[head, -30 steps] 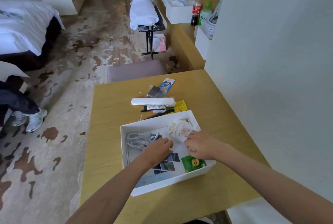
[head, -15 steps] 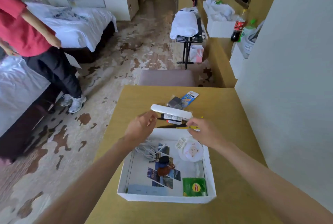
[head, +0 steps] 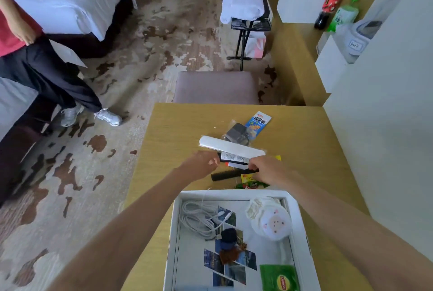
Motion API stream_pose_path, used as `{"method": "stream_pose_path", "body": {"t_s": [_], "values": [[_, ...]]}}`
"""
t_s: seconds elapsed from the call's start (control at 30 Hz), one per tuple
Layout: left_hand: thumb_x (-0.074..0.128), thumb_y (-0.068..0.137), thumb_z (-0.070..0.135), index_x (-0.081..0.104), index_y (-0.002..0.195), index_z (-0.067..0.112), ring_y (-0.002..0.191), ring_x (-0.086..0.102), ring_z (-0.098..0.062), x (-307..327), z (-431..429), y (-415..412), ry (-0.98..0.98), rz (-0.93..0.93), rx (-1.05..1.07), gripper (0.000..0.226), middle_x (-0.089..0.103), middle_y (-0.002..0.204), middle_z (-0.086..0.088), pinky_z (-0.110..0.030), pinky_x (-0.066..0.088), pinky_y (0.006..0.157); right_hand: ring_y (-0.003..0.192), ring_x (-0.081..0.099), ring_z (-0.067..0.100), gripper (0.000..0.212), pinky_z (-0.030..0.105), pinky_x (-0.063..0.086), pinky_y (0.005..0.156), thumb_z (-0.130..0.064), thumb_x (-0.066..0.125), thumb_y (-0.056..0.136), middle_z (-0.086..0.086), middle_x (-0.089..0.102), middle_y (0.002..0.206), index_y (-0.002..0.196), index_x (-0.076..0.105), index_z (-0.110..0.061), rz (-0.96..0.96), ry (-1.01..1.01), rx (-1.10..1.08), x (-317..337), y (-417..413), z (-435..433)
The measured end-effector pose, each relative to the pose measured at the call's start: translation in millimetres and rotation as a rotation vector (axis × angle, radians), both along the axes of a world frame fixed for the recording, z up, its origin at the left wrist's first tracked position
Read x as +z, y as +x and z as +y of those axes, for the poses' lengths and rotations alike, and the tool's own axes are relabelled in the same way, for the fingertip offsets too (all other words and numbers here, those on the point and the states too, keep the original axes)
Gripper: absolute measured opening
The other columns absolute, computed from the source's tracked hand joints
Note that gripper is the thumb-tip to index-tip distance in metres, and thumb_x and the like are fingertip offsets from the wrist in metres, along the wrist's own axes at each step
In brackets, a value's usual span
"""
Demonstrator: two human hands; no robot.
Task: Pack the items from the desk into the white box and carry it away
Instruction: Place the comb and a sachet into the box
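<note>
1. Your left hand [head: 202, 165] is past the far edge of the white box [head: 302, 225], its fingers curled beside the left end of a small black-and-white labelled pack [head: 234, 158]; whether it actually grips the pack cannot be told.
2. Your right hand [head: 267, 170] is at the other end of that pack, fingers bent down over it and over the tip of a black comb [head: 226, 176]; a firm grasp cannot be confirmed either.
3. Just beyond your hands a long white case [head: 230, 146] lies across the desk [head: 178, 126], with a dark item in a clear bag [head: 236, 133] and a blue snack packet [head: 259, 123] behind it.
4. Yellow and green sachets [head: 250, 181] peek out beneath your right hand, close to the box's far wall.
5. Inside the box, nearest you, sit a coiled white cable [head: 199, 219], a round white plush piece [head: 271, 220], printed photo cards [head: 230, 267], a small dark charm [head: 228, 243] and a green tea sachet [head: 280, 277].
6. A person in a red top [head: 14, 33] stands beside the bed on your left.
</note>
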State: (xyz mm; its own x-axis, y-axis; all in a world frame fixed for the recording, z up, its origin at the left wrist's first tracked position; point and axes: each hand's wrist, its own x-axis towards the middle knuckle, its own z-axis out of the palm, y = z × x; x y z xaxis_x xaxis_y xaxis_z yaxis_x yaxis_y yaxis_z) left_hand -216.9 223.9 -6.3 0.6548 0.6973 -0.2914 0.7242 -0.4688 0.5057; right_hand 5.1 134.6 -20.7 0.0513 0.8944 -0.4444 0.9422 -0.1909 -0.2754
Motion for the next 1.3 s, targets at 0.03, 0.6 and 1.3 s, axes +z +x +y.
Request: {"method": "stream_pose_path", "body": {"t_s": [0.03,0.6,1.3], "values": [[0.052,0.094,0.018,0.065,0.109,0.014,0.104,0.061,-0.02,-9,5,6,-0.023,0.024,-0.024,0.02,0.067,0.116,-0.003,-0.025,0.042,0.083,0.107,0.058,0.025,0.03,0.037,0.05,0.083,-0.021,0.063,0.088,0.005,0.061,0.12,0.118,0.06,-0.019,-0.056,-0.036,0.031,-6,1,5],[0.063,0.083,0.02,0.057,0.101,0.016,0.097,0.061,-0.024,-69,16,52,0.05,0.348,-0.241,0.02,0.062,0.106,-0.004,-0.034,0.049,0.071,0.111,0.05,0.023,0.055,0.036,0.047,0.079,-0.046,0.074,0.073,0.003,0.052,0.119,0.118,0.055,-0.021,-0.226,-0.122,0.285,-46,8,22],[0.064,0.09,0.011,0.042,0.078,0.015,0.066,0.052,-0.017,-9,-6,-70,-0.509,-0.385,0.345,0.025,0.075,0.078,-0.005,-0.035,0.036,0.059,0.111,0.056,0.025,0.027,0.036,0.045,0.082,-0.028,0.06,0.092,0.007,0.058,0.125,0.118,0.057,-0.02,-0.149,-0.176,0.254,-51,5,25]]}}
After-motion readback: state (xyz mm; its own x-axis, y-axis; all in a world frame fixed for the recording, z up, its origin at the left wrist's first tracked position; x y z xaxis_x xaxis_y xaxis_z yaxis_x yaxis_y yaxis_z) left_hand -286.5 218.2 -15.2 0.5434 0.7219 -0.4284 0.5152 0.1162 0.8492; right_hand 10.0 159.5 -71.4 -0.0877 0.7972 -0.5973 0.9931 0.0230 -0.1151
